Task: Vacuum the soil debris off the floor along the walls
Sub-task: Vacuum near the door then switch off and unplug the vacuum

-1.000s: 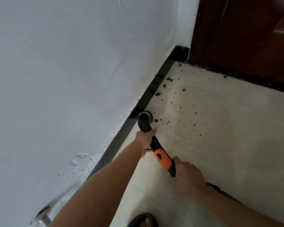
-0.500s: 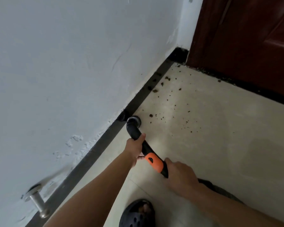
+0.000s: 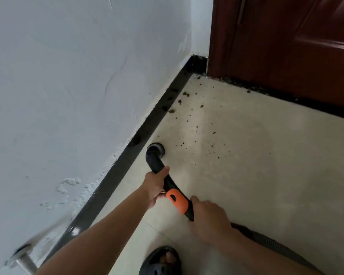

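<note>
Wall (image 3: 68, 96), left half of frame; door (image 3: 286, 46), upper right; floor (image 3: 266, 175), pale tile, centre and right; black skirting (image 3: 127, 159) running diagonally between wall and floor. Hose (image 3: 270, 241), lower right, feeding wand (image 3: 177, 201), black with orange grip. Left hand (image 3: 155, 187), fingers wrapped round the wand's bend; right hand (image 3: 209, 217), fingers closed on its rear end. Nozzle (image 3: 156, 150) on the floor just beside the skirting. Soil (image 3: 187, 120): clumps along the skirting and crumbs scattered ahead of the nozzle toward the door. Risks, judged: a fast pass could flick crumbs outward; clumps against the skirting could be missed. Versus half a second ago: fewer crumbs near the nozzle; grips unchanged.
</note>
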